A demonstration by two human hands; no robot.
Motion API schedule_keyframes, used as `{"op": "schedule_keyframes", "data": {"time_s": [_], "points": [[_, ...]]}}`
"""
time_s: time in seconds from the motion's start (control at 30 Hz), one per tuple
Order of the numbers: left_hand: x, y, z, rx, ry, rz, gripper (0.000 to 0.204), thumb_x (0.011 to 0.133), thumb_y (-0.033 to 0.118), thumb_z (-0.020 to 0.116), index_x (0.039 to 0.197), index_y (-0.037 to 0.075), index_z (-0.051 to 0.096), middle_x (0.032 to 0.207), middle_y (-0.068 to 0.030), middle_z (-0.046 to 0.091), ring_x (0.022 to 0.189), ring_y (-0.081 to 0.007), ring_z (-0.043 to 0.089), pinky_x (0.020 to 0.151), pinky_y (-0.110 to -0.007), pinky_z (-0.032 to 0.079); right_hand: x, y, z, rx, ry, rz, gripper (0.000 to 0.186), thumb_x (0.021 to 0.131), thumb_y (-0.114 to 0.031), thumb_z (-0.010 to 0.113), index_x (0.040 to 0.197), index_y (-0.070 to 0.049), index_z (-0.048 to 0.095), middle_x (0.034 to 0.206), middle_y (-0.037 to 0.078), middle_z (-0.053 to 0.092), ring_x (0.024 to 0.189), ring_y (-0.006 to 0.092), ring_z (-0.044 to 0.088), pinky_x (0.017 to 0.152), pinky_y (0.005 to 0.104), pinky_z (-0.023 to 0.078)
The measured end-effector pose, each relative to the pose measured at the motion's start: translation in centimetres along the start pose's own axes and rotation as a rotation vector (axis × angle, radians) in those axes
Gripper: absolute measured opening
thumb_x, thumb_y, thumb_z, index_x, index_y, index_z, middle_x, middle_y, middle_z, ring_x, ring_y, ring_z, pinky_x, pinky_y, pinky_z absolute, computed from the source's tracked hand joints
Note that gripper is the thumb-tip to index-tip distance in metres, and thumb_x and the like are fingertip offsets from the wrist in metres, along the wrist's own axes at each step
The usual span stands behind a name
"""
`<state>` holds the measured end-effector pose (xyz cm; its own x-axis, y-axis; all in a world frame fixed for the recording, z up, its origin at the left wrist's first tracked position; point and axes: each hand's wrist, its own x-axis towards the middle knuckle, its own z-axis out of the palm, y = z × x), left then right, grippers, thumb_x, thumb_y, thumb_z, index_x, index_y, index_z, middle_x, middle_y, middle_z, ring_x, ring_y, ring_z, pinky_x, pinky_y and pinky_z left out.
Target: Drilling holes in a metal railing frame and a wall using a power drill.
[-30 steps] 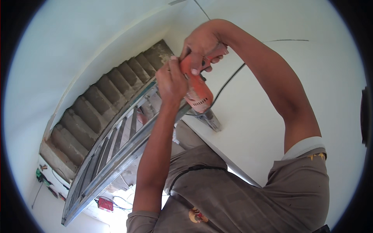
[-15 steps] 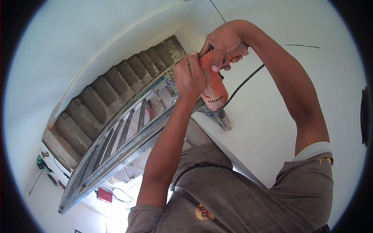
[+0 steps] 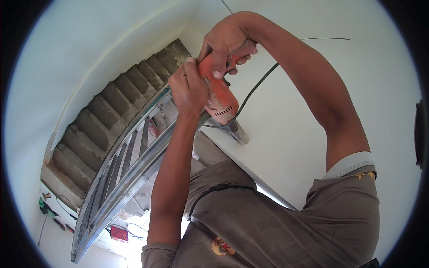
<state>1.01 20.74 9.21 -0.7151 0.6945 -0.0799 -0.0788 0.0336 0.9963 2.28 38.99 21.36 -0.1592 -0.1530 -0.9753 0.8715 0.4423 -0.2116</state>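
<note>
In the head view, the person's right hand gripped the handle of a corded power drill, an orange-red tool with a scuffed casing and a row of dark vent slots; its thumb lay along the casing and its other fingers curled round the handle, their tips close together. The left hand lay against the drill's left side, one fingertip pointing up beside the casing; its remaining fingers were partly hidden, so I could not tell whether they pinched anything. The drill sat between the two hands, its vented end toward the person's body, and any lettering on it could not be made out. A black power cable curved away to the drill's right, in front of a white wall. Just below the drill, a grey metal bar stuck out. To its left rose a bare concrete staircase, and to its lower left ran a barred metal railing. Farther that way were a red box and a green tool, both too small for markings to be told. Below the drill, the brown shirt bore a colourful printed emblem and yellow stars on the right sleeve.
</note>
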Motion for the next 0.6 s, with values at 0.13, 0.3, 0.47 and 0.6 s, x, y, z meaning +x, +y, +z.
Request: {"op": "schedule_keyframes", "data": {"time_s": [0.13, 0.3, 0.47, 0.6], "points": [[-0.08, 0.08, 0.06, -0.018, 0.023, 0.017, 0.044, 0.108, 0.023, 0.048, 0.080, -0.008, 0.062, 0.065, -0.0264, 0.057, 0.055, -0.0345, 0.049, 0.059, -0.047, 0.042, -0.26, -0.47, -0.05, -0.030, -0.009, 0.019, 0.052, 0.078, -0.025, 0.086, 0.126, -0.010, 0.073, 0.082, 0.012, 0.070, 0.057, 0.0171, 0.057, 0.046, 0.0332, 0.043], [-0.45, 0.10, 0.17, -0.032, 0.011, 0.014, 0.044, 0.109, 0.023, 0.047, 0.082, -0.009, 0.062, 0.064, -0.0247, 0.056, 0.056, -0.0300, 0.044, 0.058, -0.046, 0.041, 0.44, 0.41, 0.10, 0.009, -0.020, -0.002, 0.053, 0.079, -0.025, 0.086, 0.127, -0.010, 0.073, 0.083, 0.012, 0.070, 0.059, 0.0171, 0.058, 0.046, 0.0330, 0.044], [-0.50, 0.20, 0.27, -0.029, 0.021, 0.005, 0.043, 0.109, 0.022, 0.047, 0.084, -0.009, 0.063, 0.065, -0.0250, 0.056, 0.056, -0.0295, 0.045, 0.059, -0.046, 0.042, 0.20, 0.30, 0.03, -0.002, 0.003, 0.011, 0.054, 0.079, -0.025, 0.086, 0.129, -0.012, 0.072, 0.083, 0.012, 0.070, 0.057, 0.0169, 0.058, 0.046, 0.0330, 0.044], [-0.52, 0.02, 0.53, -0.052, 0.014, 0.015, 0.042, 0.108, 0.021, 0.047, 0.089, -0.010, 0.068, 0.068, -0.0259, 0.059, 0.057, -0.0303, 0.049, 0.061, -0.046, 0.044, -0.17, 0.43, 0.07, -0.008, -0.016, 0.020, 0.055, 0.078, -0.025, 0.086, 0.131, -0.013, 0.072, 0.081, 0.012, 0.070, 0.055, 0.0164, 0.056, 0.045, 0.0329, 0.043]]}}
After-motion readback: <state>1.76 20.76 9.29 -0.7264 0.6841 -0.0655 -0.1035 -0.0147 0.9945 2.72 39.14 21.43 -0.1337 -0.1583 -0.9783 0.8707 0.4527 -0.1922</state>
